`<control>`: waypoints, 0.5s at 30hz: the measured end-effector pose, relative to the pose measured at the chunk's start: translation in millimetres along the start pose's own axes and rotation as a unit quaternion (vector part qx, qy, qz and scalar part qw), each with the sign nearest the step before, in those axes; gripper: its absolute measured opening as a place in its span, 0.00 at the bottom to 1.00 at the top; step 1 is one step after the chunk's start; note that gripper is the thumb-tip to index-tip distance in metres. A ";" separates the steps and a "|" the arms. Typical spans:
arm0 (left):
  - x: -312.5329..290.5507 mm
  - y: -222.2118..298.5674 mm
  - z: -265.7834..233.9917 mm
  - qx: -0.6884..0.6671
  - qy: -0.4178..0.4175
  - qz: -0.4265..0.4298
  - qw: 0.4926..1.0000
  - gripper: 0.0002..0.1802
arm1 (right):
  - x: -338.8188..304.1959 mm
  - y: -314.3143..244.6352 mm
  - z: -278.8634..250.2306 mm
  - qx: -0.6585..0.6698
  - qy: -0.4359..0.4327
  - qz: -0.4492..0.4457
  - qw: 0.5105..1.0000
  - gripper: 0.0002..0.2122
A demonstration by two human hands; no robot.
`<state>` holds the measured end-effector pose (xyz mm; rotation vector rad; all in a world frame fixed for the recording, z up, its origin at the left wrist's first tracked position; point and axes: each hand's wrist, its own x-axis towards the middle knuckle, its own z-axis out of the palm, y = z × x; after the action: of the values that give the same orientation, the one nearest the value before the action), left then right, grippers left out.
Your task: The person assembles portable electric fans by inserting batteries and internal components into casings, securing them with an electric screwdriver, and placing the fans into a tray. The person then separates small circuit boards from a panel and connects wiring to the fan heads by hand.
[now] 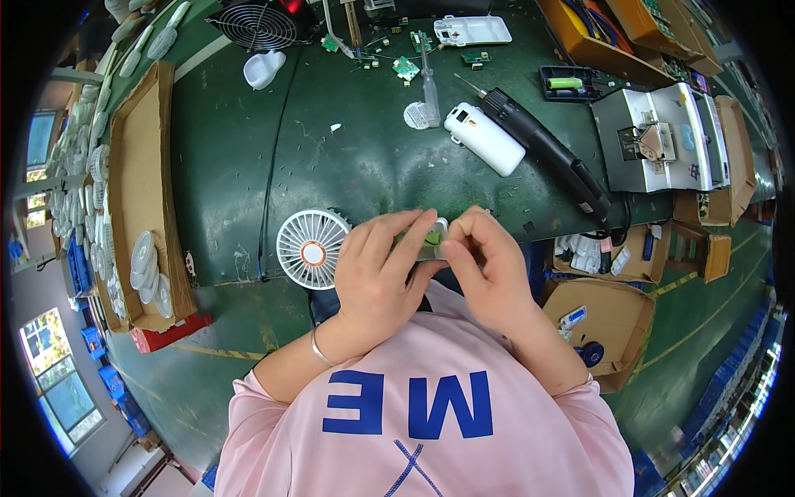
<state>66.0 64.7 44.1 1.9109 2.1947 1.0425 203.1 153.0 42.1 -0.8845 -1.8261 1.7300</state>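
Note:
At the bench's near edge my left hand (377, 257) is wrapped round the handle of a white hand-held fan (286, 248). The fan's round slatted head, with an orange ring at its centre, sticks out to the left. Between my hands the handle's end (442, 224) shows, with something green (432, 238) inside it. My right hand (490, 265) is closed at that end, thumb and forefinger pinched together. What the right fingertips hold, if anything, is too small and covered to make out. Most of the handle is hidden by my left fingers.
Beyond my hands lie a black electric screwdriver (546, 145), a white fan handle casing (484, 139) and a clear-handled screwdriver (431, 95). A metal dispenser (617, 141) stands at right. A cardboard tray (141, 195) holds fan covers at left. Small circuit boards (406, 69) lie at the back.

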 end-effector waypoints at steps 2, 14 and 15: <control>0.0 -0.6 -0.3 0.005 0.000 -0.004 1.000 0.28 | 0.7 1.5 -6.6 0.107 -0.067 -0.089 0.988 0.03; -1.2 -0.5 0.9 -0.012 0.002 -0.002 1.000 0.29 | 1.9 4.1 0.0 0.130 0.025 0.097 0.986 0.10; -1.3 -0.5 0.6 -0.008 -0.006 -0.002 1.000 0.29 | 2.2 3.9 -0.1 0.130 0.024 0.097 0.986 0.10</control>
<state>66.1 63.9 42.9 1.9002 2.1763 1.0413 202.1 154.6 38.0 -1.0117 -1.4801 1.9919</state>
